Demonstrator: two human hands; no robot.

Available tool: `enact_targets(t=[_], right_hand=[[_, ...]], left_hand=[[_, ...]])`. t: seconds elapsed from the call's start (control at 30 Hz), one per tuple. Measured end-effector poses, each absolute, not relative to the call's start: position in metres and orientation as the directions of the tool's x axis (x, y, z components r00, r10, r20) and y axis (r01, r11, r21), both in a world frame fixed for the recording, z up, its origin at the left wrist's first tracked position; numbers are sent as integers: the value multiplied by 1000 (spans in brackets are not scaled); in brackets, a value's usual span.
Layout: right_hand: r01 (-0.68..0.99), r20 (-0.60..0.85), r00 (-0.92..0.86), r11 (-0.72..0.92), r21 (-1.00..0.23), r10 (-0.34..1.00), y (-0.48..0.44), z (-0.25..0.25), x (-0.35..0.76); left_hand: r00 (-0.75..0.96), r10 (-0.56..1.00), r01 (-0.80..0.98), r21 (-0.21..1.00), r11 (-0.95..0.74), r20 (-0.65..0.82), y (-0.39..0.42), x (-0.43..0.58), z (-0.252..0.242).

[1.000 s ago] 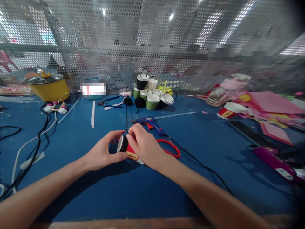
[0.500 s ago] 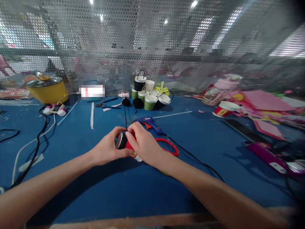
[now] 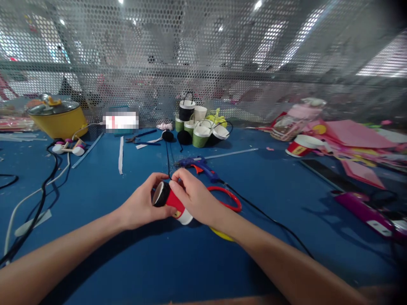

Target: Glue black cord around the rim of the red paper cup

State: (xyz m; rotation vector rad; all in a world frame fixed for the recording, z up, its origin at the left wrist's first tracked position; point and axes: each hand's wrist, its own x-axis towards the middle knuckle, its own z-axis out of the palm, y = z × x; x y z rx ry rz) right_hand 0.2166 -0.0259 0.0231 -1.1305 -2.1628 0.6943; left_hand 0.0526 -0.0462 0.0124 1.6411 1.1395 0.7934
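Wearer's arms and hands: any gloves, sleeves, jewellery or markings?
Left hand and right hand: ungloved, five-fingered human hands, no ring or band visible on what shows. Left forearm and right forearm: bare to the picture edge, no sleeves, watch, bracelets, straps or attached cables in view. No clear markings. Nail details are too small to tell.

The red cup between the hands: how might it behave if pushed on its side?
The cup looks like thin-rimmed paper, so it is probably light and may dent if squeezed. Its round wall suggests it could roll. Yarn runs from the right hand to a black ball, so moving the cup might tug that too.
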Motion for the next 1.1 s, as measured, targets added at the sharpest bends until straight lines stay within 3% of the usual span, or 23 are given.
enact_targets(t=[0.53,0.73,0.83,1.1], right_hand=[[657,374,-452,586,-475,810,-34,22,216],[649,385,-478,612,-452,790,-37,22,216],[640,374,-478,607,-471,795,-37,24,216],[506,325,-469,551,-663,821,-17,46,214]], left_hand=[[349,937,352,924,-150,19,-44,45,16],[312,950,332,933,-140,31,-46,48,16],[307,951,315,940,-128,27,-46,48,16],[385,921,287,941,-177,56,-47,47,15]])
